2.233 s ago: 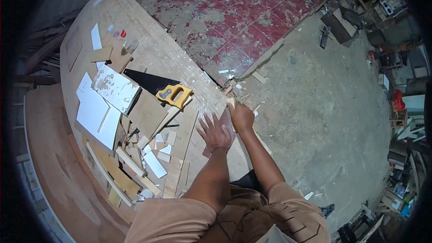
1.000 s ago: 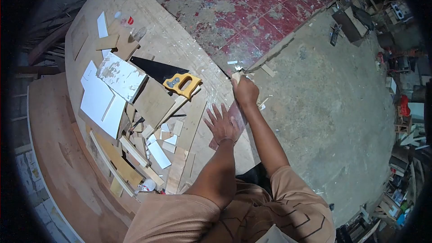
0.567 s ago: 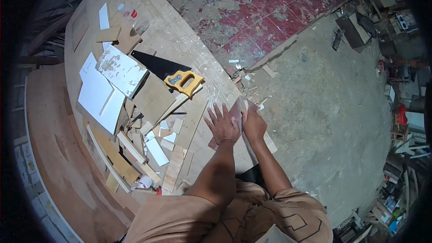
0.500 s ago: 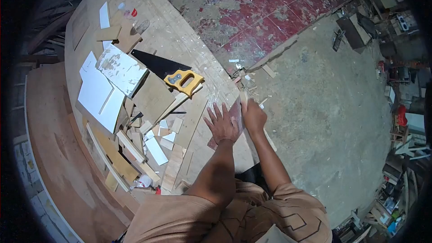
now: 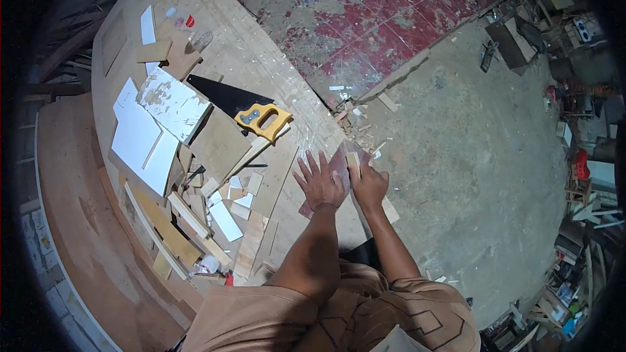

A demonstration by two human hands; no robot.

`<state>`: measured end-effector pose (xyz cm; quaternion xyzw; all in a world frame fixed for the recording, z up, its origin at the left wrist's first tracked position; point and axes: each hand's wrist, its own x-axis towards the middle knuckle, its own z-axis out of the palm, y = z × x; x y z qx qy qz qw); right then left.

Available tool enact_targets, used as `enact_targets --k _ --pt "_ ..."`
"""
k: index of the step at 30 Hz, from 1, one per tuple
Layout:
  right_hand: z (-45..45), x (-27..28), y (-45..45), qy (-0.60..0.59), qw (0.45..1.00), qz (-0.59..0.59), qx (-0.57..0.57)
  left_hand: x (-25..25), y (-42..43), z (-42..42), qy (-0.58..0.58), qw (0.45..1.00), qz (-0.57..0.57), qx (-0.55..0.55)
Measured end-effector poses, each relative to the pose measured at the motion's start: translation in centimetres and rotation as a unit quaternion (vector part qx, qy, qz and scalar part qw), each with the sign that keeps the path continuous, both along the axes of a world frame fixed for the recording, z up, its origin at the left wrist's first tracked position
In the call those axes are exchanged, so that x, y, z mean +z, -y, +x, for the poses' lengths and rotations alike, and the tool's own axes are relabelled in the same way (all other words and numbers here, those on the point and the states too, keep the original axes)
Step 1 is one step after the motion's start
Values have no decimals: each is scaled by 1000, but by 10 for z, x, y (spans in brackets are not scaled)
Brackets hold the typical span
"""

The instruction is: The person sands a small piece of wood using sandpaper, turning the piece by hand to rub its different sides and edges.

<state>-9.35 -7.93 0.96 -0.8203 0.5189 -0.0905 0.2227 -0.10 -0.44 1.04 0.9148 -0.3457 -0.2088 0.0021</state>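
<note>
My left hand [image 5: 321,181] lies flat with fingers spread on a reddish-brown board [image 5: 339,151] at the right edge of the worktable [image 5: 287,85]. Close beside it, my right hand [image 5: 370,187] is closed around a small pale wooden block [image 5: 353,161], held at the board's outer edge. What lies beneath the block is hidden by the fingers. Ahead and to the left of my left hand rests a handsaw [image 5: 261,117] with a yellow handle and a black blade.
White panels [image 5: 140,150], a paint-flaked board [image 5: 175,105] and several wood offcuts [image 5: 226,221] cover the left of the table. Wood scraps [image 5: 368,140] litter the concrete floor [image 5: 469,176] by the table edge. Piled clutter [image 5: 580,234] lines the far right.
My right hand has drawn back toward my body along the board's edge with the wooden block. My left hand stays pressed on the board. The view has shifted slightly.
</note>
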Motion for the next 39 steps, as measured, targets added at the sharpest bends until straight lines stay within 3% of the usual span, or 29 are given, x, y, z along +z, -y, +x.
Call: enact_targets --k 7,10,18,20,23,28,35,37,39 --pt "75 -11 68 39 996 -67 -37 -6 -3 -1 14 1000 -22 -3" --pt "94 -10 84 18 998 -35 -43 -6 -2 0 7 1000 -8 -4" --pt "11 -6 0 43 996 -79 -27 0 1 0 -6 1000 -2 0" --pt "4 3 -9 2 1000 6 -3 -5 -1 0 14 1000 -11 1" --pt "34 -4 19 82 995 -46 -33 -5 -1 -1 15 1000 -14 -4" --pt "83 0 67 39 998 -51 -26 -3 -2 2 -8 1000 9 -7" --pt "10 -7 -2 46 994 -93 -42 -4 -1 -2 12 1000 -19 -2" --pt "-5 3 -18 -8 1000 4 -30 -6 -3 0 29 999 -23 2" --pt "-1 -5 -13 -10 1000 15 -24 -6 -3 -2 32 999 -29 -1"
